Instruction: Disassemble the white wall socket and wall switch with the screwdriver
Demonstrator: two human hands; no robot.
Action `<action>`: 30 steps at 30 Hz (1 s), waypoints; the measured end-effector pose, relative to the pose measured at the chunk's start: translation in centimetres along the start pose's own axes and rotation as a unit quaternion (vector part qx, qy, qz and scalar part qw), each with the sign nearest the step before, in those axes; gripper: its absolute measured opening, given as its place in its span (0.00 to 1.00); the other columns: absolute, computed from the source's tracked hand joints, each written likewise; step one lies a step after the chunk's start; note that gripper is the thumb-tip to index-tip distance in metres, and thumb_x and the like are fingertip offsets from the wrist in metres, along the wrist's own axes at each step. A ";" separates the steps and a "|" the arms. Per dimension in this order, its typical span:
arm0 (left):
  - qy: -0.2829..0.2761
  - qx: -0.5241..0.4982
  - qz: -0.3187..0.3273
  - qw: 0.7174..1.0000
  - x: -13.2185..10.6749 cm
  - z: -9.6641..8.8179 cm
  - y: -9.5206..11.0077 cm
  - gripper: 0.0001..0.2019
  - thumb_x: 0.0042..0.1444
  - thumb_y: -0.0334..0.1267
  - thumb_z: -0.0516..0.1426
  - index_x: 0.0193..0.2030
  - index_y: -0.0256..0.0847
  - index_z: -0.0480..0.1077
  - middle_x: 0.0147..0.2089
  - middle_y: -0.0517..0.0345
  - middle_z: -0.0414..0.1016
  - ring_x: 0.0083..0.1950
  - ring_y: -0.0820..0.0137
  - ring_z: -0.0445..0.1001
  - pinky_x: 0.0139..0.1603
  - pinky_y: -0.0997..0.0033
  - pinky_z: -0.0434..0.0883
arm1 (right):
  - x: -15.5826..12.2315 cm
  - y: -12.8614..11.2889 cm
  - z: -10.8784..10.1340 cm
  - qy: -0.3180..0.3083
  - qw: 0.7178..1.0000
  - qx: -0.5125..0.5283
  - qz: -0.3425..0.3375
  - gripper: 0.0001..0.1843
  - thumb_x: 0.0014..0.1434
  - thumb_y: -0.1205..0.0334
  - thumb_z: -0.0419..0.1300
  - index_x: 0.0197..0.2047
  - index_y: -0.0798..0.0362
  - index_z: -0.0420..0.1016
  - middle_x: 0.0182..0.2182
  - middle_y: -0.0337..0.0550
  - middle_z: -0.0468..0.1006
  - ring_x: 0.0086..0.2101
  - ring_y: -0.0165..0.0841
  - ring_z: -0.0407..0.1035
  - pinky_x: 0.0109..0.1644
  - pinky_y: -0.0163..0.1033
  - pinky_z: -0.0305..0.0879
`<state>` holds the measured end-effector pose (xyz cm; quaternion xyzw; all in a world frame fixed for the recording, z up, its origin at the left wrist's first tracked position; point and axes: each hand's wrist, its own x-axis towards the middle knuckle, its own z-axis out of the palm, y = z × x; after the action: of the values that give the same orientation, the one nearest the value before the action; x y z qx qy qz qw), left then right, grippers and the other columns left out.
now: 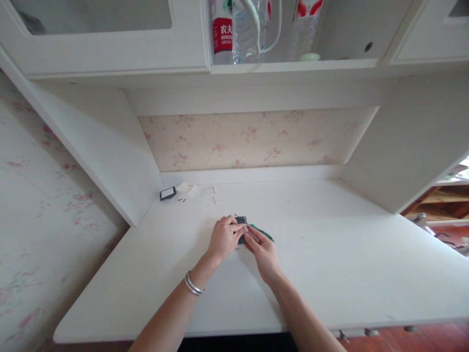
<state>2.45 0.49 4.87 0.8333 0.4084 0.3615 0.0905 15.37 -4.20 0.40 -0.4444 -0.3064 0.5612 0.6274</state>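
My left hand (223, 238) is closed around a small dark rectangular device (241, 221), with its fingertips over the upper face. My right hand (264, 254) has its fingers pinched together against the device's right edge. What sits between those fingertips is too small to make out. A green-handled tool (263, 233) shows just past my right fingers; I cannot tell whether they hold it or it lies on the table. Both hands meet low over the white tabletop (322, 264).
Toward the back left lie a dark-framed small case (168, 193), a thin white frame (208, 191), crumpled clear wrapping (186, 187) and several tiny strips. Overhead, a shelf (293, 67) holds bottles (223, 34) and a white cable (256, 29). Side panels (95, 146) enclose the desk.
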 end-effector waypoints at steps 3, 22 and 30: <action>0.001 0.031 0.004 1.000 0.2 0.0 0.3 0.06 0.57 0.39 0.58 0.37 0.47 0.77 0.32 0.57 0.71 0.37 0.68 0.68 0.40 0.66 0.63 | -0.1 0.0 0.1 -0.006 1.000 -0.010 -0.004 0.27 0.48 0.53 0.66 0.52 0.51 0.73 0.49 0.45 0.76 0.49 0.39 0.69 0.49 0.42 0.68; 0.102 -0.007 -0.054 0.993 -0.8 2.3 2.0 0.10 0.62 0.38 0.52 0.38 0.41 0.73 0.35 0.54 0.72 0.38 0.68 0.70 0.41 0.67 0.65 | 0.2 0.1 0.0 0.010 0.998 -0.013 -0.055 0.18 0.50 0.51 0.64 0.40 0.53 0.77 0.37 0.43 0.79 0.40 0.36 0.72 0.49 0.42 0.67; 0.086 -0.025 -0.097 0.991 1.6 0.2 -1.4 0.12 0.61 0.42 0.51 0.41 0.42 0.75 0.38 0.53 0.74 0.39 0.69 0.72 0.43 0.70 0.65 | 0.8 0.1 -0.6 0.079 0.995 0.015 -0.051 0.18 0.48 0.51 0.65 0.39 0.53 0.77 0.37 0.43 0.79 0.42 0.37 0.71 0.50 0.40 0.66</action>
<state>2.39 2.57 4.93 0.7529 0.4845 0.4316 0.1103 15.97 -3.58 0.03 -0.4618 -0.2695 0.4958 0.6843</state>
